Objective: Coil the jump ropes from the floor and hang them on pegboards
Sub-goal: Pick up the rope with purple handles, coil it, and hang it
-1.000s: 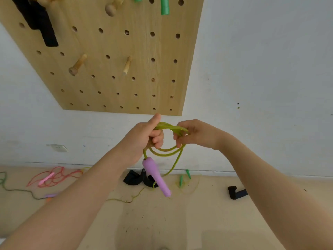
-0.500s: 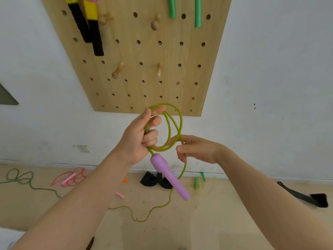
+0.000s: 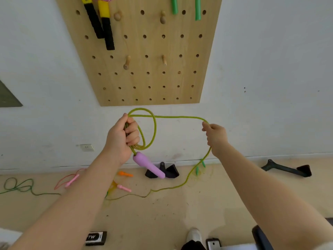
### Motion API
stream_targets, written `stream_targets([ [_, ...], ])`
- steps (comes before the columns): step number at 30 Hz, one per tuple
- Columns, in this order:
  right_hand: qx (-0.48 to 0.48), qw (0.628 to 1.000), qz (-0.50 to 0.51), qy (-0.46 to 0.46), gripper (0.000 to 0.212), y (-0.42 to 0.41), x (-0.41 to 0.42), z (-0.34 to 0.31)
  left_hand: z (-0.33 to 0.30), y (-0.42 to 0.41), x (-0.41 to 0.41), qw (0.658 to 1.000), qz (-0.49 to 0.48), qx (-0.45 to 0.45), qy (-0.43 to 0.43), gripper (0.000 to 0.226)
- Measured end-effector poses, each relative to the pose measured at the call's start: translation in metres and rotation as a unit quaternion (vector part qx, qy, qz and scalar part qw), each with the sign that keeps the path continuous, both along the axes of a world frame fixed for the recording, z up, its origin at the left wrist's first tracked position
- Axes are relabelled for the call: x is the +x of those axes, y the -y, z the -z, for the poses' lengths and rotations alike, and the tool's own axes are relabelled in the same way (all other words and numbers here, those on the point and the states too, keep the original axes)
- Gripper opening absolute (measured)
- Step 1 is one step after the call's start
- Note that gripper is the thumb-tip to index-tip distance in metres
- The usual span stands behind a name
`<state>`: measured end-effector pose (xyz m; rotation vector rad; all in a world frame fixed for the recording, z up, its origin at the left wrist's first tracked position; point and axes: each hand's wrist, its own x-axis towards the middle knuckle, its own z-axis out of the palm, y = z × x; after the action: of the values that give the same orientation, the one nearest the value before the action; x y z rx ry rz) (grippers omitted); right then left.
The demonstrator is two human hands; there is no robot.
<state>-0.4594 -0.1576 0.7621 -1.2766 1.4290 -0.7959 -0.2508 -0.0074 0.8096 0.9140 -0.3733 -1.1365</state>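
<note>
My left hand (image 3: 122, 137) grips a small coil of the olive-green jump rope (image 3: 178, 117), and its purple handle (image 3: 148, 165) dangles below my fist. Out to the right, my right hand (image 3: 215, 137) pinches the same rope, stretching a length of it level between the two hands. From my right hand the rope drops to the floor and trails off to the left. The wooden pegboard (image 3: 144, 78) hangs on the wall above, with free pegs (image 3: 127, 63) in its middle rows.
Black-and-yellow handles (image 3: 103, 24) and green handles (image 3: 197, 8) hang on the board. On the floor lie a pink rope (image 3: 72, 180), a dark green rope (image 3: 19, 185), orange and pink handles (image 3: 124, 187), black handles (image 3: 171, 171) by the wall and a black tool (image 3: 288, 170).
My right hand has moved away to the right, pulling a new length of rope out from the coil. The camera tilted up, showing more of the pegboard.
</note>
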Motion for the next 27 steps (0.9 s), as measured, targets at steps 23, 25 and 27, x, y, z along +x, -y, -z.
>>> stream_targets([
  [23, -0.338, 0.745, -0.486, -0.306, 0.011, -0.066, -0.029, -0.105, -0.008, 0.015, -0.108, 0.905, 0.161, 0.066, 0.387, 0.03],
  [25, -0.347, 0.758, -0.471, -0.29, 0.013, -0.055, -0.039, -0.108, -0.019, 0.025, -0.117, 0.902, 0.179, 0.046, 0.389, 0.032],
  [27, -0.364, 0.767, -0.454, -0.271, 0.022, -0.044, -0.048, -0.11, -0.026, 0.035, -0.125, 0.898, 0.19, 0.042, 0.395, 0.032],
])
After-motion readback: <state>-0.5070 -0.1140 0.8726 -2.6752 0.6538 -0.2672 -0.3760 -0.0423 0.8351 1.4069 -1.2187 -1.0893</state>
